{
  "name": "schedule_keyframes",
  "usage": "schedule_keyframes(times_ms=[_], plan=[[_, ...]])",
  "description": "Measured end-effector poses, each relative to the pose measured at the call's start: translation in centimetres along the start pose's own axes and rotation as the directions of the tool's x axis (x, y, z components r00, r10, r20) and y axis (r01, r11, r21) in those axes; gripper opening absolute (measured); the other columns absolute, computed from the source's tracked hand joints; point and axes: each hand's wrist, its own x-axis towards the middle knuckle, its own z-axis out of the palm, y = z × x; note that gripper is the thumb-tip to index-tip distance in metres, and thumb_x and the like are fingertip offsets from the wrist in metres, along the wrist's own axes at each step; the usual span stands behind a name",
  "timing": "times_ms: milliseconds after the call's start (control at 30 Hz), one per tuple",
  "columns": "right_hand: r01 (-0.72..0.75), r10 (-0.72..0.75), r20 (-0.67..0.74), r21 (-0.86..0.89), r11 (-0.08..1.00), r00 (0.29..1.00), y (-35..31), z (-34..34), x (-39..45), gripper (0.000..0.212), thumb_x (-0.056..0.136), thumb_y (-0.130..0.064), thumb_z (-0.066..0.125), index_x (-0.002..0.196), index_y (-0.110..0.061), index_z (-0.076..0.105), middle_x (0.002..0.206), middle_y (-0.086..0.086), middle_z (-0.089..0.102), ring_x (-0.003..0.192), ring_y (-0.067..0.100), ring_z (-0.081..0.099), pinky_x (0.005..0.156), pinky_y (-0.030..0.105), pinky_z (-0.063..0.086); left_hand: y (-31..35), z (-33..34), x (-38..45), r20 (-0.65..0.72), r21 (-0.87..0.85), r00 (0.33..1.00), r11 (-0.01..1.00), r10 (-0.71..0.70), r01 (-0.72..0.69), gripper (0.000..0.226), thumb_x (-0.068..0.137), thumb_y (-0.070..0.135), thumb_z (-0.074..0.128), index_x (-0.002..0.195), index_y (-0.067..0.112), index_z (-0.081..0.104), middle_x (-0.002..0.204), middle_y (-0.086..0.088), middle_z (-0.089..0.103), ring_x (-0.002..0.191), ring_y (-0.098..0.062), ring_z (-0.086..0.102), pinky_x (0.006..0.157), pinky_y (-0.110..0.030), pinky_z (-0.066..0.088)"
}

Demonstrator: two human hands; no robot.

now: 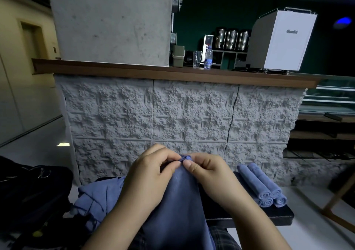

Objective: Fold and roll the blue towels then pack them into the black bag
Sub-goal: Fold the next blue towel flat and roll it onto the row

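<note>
blue towel pinched at its far end

blue terry cloth drapes from the person's lap toward the stool. the folded towel (180, 201) lies lengthwise, its far end bunched between both hands. the left hand (151, 174) and right hand (209, 174) sit close together, thumbs and fingertips clamped on that end. left of them lies a loose heap of unfolded towels (96, 197); further left sits the black bag (32, 192). right, on the black stool (269, 214), rests a stack of rolled towels (263, 186). beyond stands a rough grey counter front (182, 115) under a wooden countertop (172, 72).
</note>
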Motion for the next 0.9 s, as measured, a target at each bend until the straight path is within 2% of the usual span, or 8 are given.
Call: schedule_keyframes(times_ms=[133,267,367,467,633,733,833,900], plan=[[-0.019,0.03,-0.113,0.1,0.995,0.993,0.1,-0.1,0.1,0.029,0.087,-0.029,0.055,0.083,-0.003,0.067,0.079,0.017,0.066,0.074,0.016,0.053,0.07,0.034,0.041,-0.5,0.5,-0.9,0.117,0.041,0.99,0.997,-0.075,0.071,0.02,0.086,0.021,0.056,0.095,0.037,0.049,0.091,0.016,0.054,0.087,-0.001,0.055,0.072,-0.014,0.042],[-0.039,0.092,-0.259,0.204,0.978,0.961,0.7,-1.2,0.3,0.026,0.095,-0.017,0.054,0.072,-0.01,0.064,0.071,0.005,0.058,0.071,0.015,0.048,0.067,0.031,0.038,-2.8,0.8,-1.9,0.289,0.275,0.933,0.952,-0.215,0.134,0.016,0.093,0.025,0.049,0.108,0.024,0.045,0.091,0.009,0.056,0.088,-0.018,0.057,0.07,-0.03,0.04],[-0.065,0.077,-0.361,0.047,0.997,0.929,1.7,-2.1,0.5,0.027,0.097,-0.015,0.051,0.073,-0.003,0.057,0.068,0.003,0.051,0.069,0.01,0.043,0.063,0.029,0.034,-3.7,0.3,-1.8,0.267,0.425,0.96,0.904,-0.082,-0.041,0.016,0.086,0.038,0.048,0.082,0.023,0.053,0.069,0.007,0.056,0.073,-0.02,0.055,0.067,-0.029,0.035],[-0.102,0.06,-0.443,-0.071,0.992,0.894,2.7,-3.0,0.5,0.03,0.097,-0.013,0.048,0.075,0.006,0.05,0.068,0.003,0.043,0.068,0.009,0.038,0.061,0.029,0.029,-4.1,-0.5,-1.2,0.188,0.522,0.978,0.834,0.092,-0.178,0.028,0.078,0.049,0.047,0.073,0.027,0.064,0.067,0.013,0.055,0.08,-0.012,0.047,0.085,-0.031,0.029],[-0.181,-0.04,-0.527,-0.362,0.914,0.849,3.5,-3.3,0.5,0.031,0.097,-0.016,0.046,0.067,-0.012,0.04,0.057,-0.005,0.041,0.055,0.005,0.033,0.058,0.031,0.028,-4.2,-1.3,-0.5,0.152,0.501,0.979,0.843,0.136,-0.195,0.029,0.082,0.049,0.046,0.082,0.035,0.072,0.073,0.015,0.051,0.084,-0.014,0.044,0.082,-0.03,0.025],[-0.219,-0.034,-0.524,-0.411,0.885,0.851,4.0,-3.0,0.7,0.028,0.098,-0.016,0.046,0.072,-0.006,0.044,0.065,0.001,0.045,0.065,0.015,0.04,0.062,0.035,0.029,-5.0,-1.0,-0.4,0.217,0.426,0.968,0.88,0.126,-0.21,0.035,0.086,0.043,0.044,0.093,0.024,0.073,0.077,0.01,0.049,0.081,-0.013,0.046,0.077,-0.029,0.038],[-0.289,-0.006,-0.535,-0.466,0.836,0.845,4.9,-3.0,0.9,0.021,0.098,-0.021,0.047,0.086,-0.006,0.057,0.082,0.004,0.047,0.08,0.022,0.046,0.073,0.036,0.035,-5.5,-0.9,-0.5,0.246,0.341,0.965,0.923,0.094,-0.177,0.029,0.086,0.032,0.051,0.1,0.016,0.071,0.08,0.009,0.046,0.076,-0.007,0.045,0.072,-0.014,0.033],[-0.329,0.035,-0.535,-0.465,0.822,0.844,5.3,-2.9,0.9,0.02,0.098,-0.025,0.047,0.094,-0.01,0.06,0.087,0.003,0.045,0.078,0.018,0.046,0.071,0.032,0.031,-5.8,-0.8,-0.5,0.25,0.331,0.966,0.932,0.062,-0.145,0.019,0.08,0.017,0.067,0.098,0.014,0.071,0.08,0.008,0.046,0.073,-0.01,0.051,0.07,-0.013,0.033]])
